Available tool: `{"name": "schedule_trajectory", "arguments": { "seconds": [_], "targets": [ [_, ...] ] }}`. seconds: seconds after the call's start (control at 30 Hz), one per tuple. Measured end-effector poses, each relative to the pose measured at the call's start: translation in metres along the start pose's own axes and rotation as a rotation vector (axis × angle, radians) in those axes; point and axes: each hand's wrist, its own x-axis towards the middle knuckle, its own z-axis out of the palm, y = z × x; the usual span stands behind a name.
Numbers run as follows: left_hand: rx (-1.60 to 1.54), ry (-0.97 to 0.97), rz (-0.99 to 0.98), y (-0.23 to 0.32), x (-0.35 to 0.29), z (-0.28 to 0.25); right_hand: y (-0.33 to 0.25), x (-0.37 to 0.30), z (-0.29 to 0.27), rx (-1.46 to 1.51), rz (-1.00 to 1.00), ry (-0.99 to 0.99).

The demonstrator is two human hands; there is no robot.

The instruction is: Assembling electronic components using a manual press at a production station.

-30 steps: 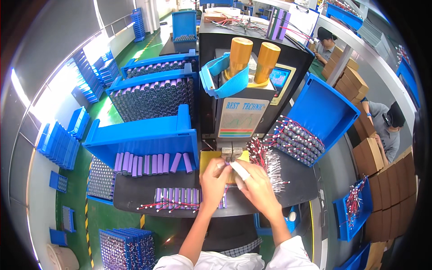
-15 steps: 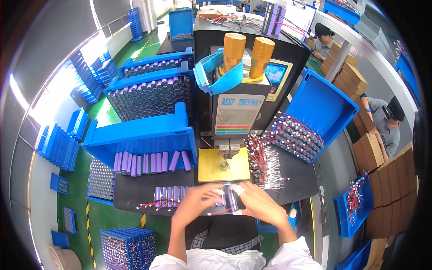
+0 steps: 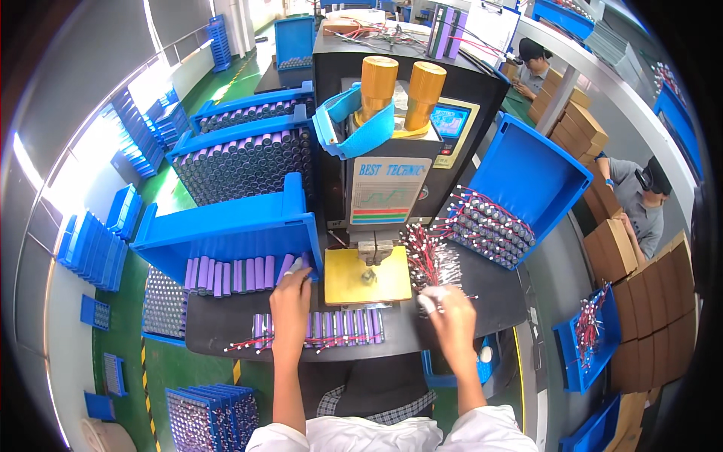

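My left hand (image 3: 290, 294) is at the right end of a row of purple battery cells (image 3: 235, 276) standing along the front of a tilted blue tray. Its fingers close round a purple cell (image 3: 285, 267) there. My right hand (image 3: 452, 315), with white coverings on its fingertips, is bent over the near edge of a pile of red and white wire leads (image 3: 431, 256). Its fingers are drawn together; what they hold is hidden. Between my arms, a line of purple cells (image 3: 350, 326) with red leads lies along the table's front edge. Part of that line is behind my left forearm.
A spot welding machine (image 3: 388, 188) stands ahead, with a yellow plate (image 3: 367, 290) under its electrodes. Blue trays of cells (image 3: 241, 169) are stacked at left. A tilted blue tray (image 3: 538, 181) holds wired cells at right. Two people (image 3: 646, 207) work beside cardboard boxes.
My hands have parted from the cell they shared at the table's front edge. The left went up to the cells by the tray, the right to the wire leads. That cell now lies in the line.
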Motion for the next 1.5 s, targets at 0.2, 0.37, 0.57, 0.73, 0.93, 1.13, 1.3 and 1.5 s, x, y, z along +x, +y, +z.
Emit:
{"name": "schedule_trajectory", "arguments": {
  "seconds": [0.2, 0.37, 0.57, 0.73, 0.93, 1.13, 1.3, 1.5],
  "targets": [
    [-0.481, 0.255, -0.185, 0.035, -0.007, -0.025, 0.027, -0.002, 0.009, -0.179, -0.044, 0.047],
    [-0.503, 0.155, 0.0, 0.062, -0.008, -0.009, 0.023, 0.0, 0.004, -0.04, 0.052, 0.149],
    [-0.395, 0.113, 0.133, 0.063, -0.011, 0.028, 0.024, 0.005, 0.009, 0.121, 0.309, 0.396],
    [-0.473, 0.068, 0.017, 0.074, -0.012, 0.034, 0.03, 0.006, 0.007, 0.282, 0.416, 0.374],
    [-0.703, -0.002, -0.082, 0.07, -0.01, 0.048, 0.002, 0.028, 0.005, 0.242, 0.118, 0.329],
    [-0.722, 0.001, -0.109, 0.072, -0.009, 0.049, -0.012, 0.045, 0.0, 0.208, -0.043, 0.257],
    [-0.782, -0.005, -0.118, 0.073, -0.01, 0.05, 0.004, 0.032, -0.003, 0.129, -0.007, 0.244],
    [-0.737, 0.002, -0.102, 0.071, -0.009, 0.052, 0.028, 0.008, -0.008, -0.022, 0.003, -0.001]
  ]
}}
